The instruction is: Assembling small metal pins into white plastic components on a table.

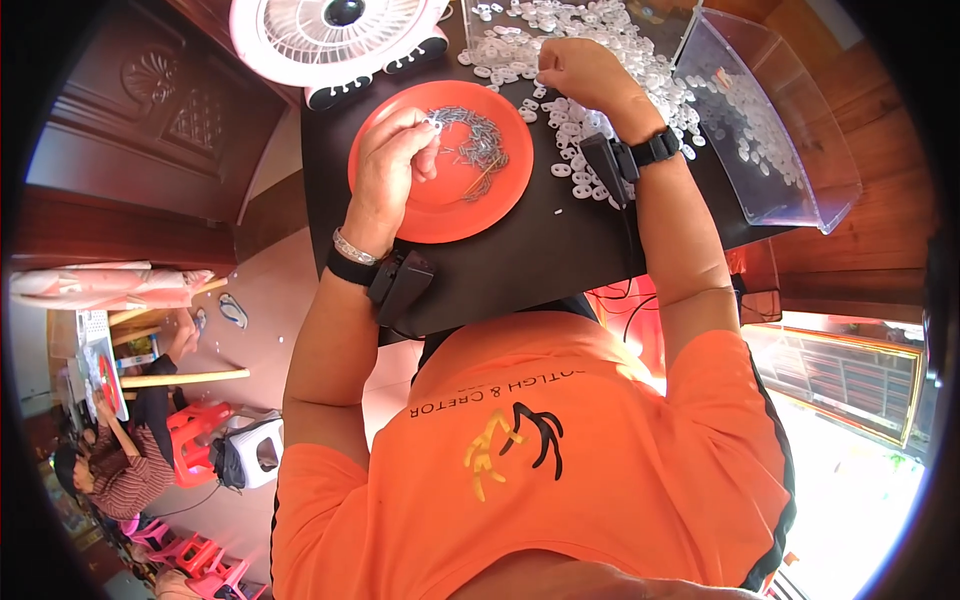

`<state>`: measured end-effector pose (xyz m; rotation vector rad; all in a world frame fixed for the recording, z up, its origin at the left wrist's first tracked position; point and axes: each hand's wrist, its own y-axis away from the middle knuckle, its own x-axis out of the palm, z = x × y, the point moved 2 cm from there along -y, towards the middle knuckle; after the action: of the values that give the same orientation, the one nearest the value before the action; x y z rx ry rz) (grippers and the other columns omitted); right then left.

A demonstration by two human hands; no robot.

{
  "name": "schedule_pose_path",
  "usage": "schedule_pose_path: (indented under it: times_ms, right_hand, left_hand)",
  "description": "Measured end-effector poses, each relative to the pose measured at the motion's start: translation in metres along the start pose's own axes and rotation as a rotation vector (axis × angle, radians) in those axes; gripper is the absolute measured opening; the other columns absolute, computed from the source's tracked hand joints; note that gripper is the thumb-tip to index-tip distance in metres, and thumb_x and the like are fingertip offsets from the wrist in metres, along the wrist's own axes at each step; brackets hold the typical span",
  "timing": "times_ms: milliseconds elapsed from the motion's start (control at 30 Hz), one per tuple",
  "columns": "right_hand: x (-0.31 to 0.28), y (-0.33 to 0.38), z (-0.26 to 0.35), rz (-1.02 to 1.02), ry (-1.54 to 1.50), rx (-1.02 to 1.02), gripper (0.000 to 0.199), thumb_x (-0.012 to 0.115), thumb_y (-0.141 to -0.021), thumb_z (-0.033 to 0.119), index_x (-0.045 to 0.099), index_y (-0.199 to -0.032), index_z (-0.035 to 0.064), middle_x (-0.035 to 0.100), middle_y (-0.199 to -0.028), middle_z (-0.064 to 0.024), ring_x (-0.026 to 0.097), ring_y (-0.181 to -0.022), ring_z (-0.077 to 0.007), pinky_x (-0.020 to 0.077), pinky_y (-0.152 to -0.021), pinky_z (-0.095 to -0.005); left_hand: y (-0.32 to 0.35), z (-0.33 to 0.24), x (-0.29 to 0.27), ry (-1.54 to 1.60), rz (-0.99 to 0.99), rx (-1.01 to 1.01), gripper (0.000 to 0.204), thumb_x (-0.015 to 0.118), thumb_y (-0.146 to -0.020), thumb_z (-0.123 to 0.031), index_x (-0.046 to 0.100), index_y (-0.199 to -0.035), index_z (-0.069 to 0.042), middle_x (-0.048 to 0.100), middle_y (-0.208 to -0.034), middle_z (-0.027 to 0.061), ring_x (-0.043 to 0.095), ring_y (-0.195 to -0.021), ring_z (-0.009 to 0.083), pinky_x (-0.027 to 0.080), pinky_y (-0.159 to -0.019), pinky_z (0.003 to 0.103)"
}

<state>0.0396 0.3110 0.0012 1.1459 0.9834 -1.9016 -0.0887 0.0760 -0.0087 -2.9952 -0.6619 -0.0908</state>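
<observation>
Clearly, the left hand pinched a small white piece between thumb and fingers above a red plate of metal pins. The right hand curled over loose plastic pieces; whether its fingers gripped one could not be told.

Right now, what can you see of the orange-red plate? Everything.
The orange-red plate is round and shallow with a smooth, slightly glossy, plastic-looking surface. It lies flat on the black tabletop, below the pink-and-white fan in view and left of the loose white two-holed pieces. Thin silvery metal pins lie heaped in a rough arc across its upper and right parts; its lower part is bare. The left hand covers part of its left side; whether it touches the plate is unclear.
</observation>
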Motion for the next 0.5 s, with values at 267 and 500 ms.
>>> schedule_pose_path:
  times_ms: [267, 500]
  right_hand:
    - [0.011, 0.008, 0.060, 0.303, -1.137, -0.045, 0.020, 0.062, -0.087, 0.011, 0.060, -0.105, 0.0037, 0.064, -0.088, -0.0010, 0.059, -0.075, -0.0066, 0.0490, -0.071, -0.0205]
    - [0.020, 0.018, 0.089, 0.242, -1.320, -0.111, 0.024, 0.058, -0.086, 0.002, 0.061, -0.109, 0.0003, 0.065, -0.088, -0.0036, 0.059, -0.076, -0.0076, 0.0500, -0.073, -0.0223]
  left_hand:
    - [0.001, -0.001, 0.001, 0.026, 0.015, 0.070, 0.023, 0.045, -0.090, -0.019, 0.051, -0.074, -0.004, 0.053, -0.068, 0.0031, 0.051, -0.062, 0.0099, 0.039, -0.060, 0.021]
    - [0.002, -0.004, 0.008, 0.143, 0.079, 0.068, 0.020, 0.043, -0.090, -0.020, 0.054, -0.085, -0.004, 0.063, -0.086, 0.0105, 0.059, -0.078, 0.0156, 0.044, -0.067, 0.026]
